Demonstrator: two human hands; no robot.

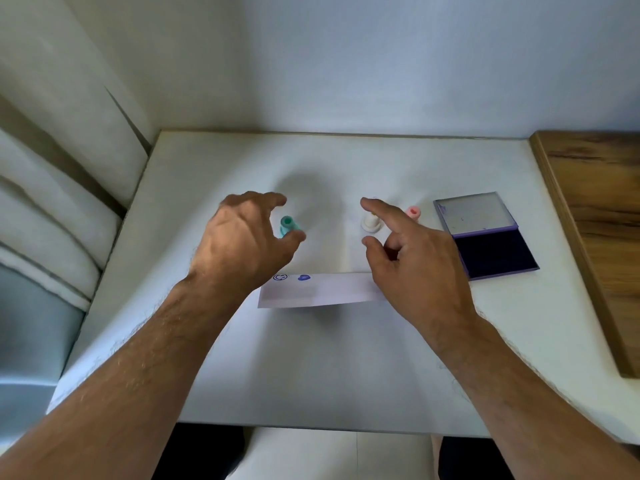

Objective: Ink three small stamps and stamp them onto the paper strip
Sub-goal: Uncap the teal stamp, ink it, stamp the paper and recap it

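A white paper strip (pixel 322 292) lies across the middle of the white table (pixel 311 368). It bears two purple prints at its left end, a smiley (pixel 280 277) and a solid blob (pixel 303 278). My left hand (pixel 239 240) hovers with fingers spread around a teal stamp (pixel 286 224); the thumb tip overlaps the stamp's lower end, the index finger is apart from it. My right hand (pixel 415 268) is spread above the strip's right end, its index finger passing over a white stamp (pixel 370 224). A pink stamp (pixel 413 213) stands just behind that hand.
An open purple ink pad (pixel 495 252) with its lid (pixel 474 213) folded back lies at the right. A wooden board (pixel 595 220) borders the table's right edge. White cushions (pixel 52 216) rise along the left, and a wall runs behind.
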